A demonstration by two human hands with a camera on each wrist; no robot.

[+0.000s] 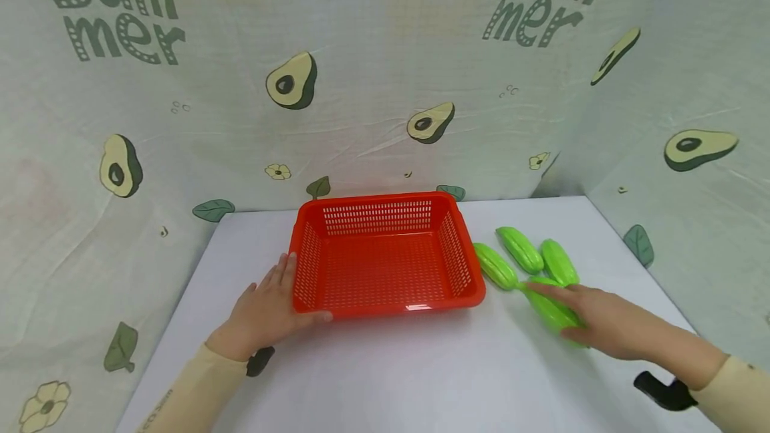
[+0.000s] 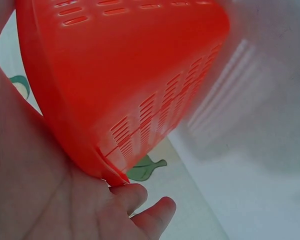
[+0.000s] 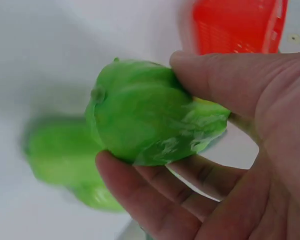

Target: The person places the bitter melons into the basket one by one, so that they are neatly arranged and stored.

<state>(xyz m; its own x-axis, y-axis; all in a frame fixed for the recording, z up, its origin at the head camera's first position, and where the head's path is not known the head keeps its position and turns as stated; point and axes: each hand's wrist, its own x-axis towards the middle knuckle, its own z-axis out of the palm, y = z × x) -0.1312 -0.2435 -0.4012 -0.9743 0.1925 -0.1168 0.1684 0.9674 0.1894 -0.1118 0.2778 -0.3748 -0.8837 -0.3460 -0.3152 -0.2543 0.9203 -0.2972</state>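
A red plastic basket point(image 1: 375, 309) stands on the white table. My left hand point(image 1: 267, 306) lies against its near left corner, fingers fairly straight along the left side and thumb by the front rim. In the left wrist view my palm point(image 2: 75, 205) meets the rim of the basket point(image 2: 110, 75). To the right of the basket, my right hand point(image 1: 607, 323) holds a green ribbed gourd point(image 1: 550, 306). Seen from the right wrist, thumb and fingers pinch this gourd point(image 3: 140, 112) from opposite sides. Other green gourds point(image 1: 520, 250) lie just beyond the hand; one point(image 1: 495, 266) is close beside the basket.
A pale cloth point(image 1: 361, 39) printed with avocados and leaves hangs behind and beside the table point(image 1: 409, 379). Blurred behind the held gourd in the right wrist view are more green gourds point(image 3: 65, 155) on the table.
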